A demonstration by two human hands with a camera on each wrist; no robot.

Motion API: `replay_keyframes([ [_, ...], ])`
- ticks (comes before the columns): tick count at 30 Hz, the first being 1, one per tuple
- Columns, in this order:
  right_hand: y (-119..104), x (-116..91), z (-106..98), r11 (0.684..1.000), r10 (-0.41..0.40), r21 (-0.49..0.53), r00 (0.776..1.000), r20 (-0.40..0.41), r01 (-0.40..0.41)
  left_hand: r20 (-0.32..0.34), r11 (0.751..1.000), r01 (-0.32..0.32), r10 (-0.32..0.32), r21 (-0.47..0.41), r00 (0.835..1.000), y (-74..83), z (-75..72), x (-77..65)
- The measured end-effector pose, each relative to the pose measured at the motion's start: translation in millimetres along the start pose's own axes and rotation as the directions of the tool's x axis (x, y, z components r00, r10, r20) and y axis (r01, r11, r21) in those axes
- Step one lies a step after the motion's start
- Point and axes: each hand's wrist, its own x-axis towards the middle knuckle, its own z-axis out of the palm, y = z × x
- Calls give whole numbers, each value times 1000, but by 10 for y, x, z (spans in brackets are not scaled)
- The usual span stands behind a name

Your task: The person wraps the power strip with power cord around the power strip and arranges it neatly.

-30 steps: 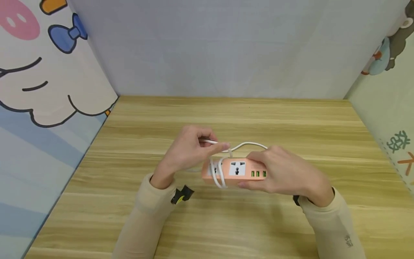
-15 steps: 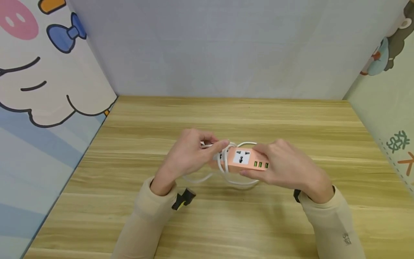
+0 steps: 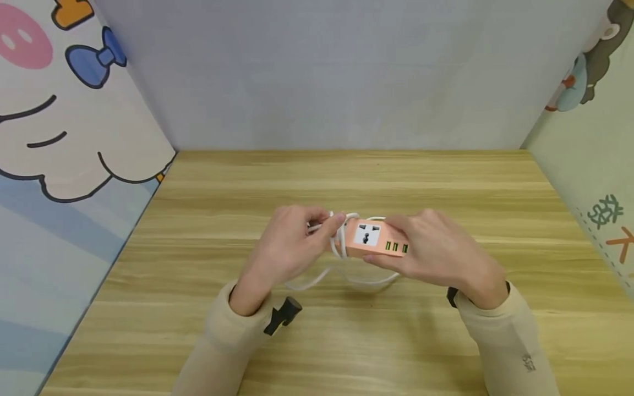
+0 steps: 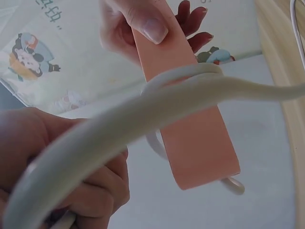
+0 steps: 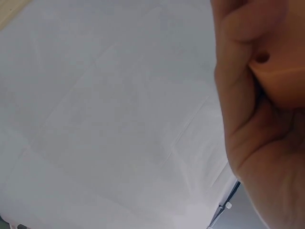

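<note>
Fingers of right hand (image 3: 441,254) grip right end of USB power strip (image 3: 367,235), long axis roughly left-right, left hand (image 3: 292,241) gripping white cord (image 3: 343,242) beside its left end.

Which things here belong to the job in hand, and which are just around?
In use:
orange power strip, gripped by the right hand
white cord, looped around the strip, held by the left hand

Just around:
wooden table
black wrist-worn device
cartoon-printed walls
</note>
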Motion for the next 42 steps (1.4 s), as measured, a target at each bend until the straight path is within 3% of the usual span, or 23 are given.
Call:
replay_keyframes([
  [15, 14, 29, -20, 1000, 5, -13, 999, -45, -6, 0, 999, -27, 28, 39, 1000, 95, 27, -65],
  [27, 5, 64, -5, 999, 20, -47, 993, -119, -26, -4, 1000, -26, 27, 5, 1000, 152, 47, -107],
  [42, 7, 41, 11, 996, -28, -92, 967, -252, 4, -7, 1000, -17, 17, 13, 1000, 171, 51, -117],
])
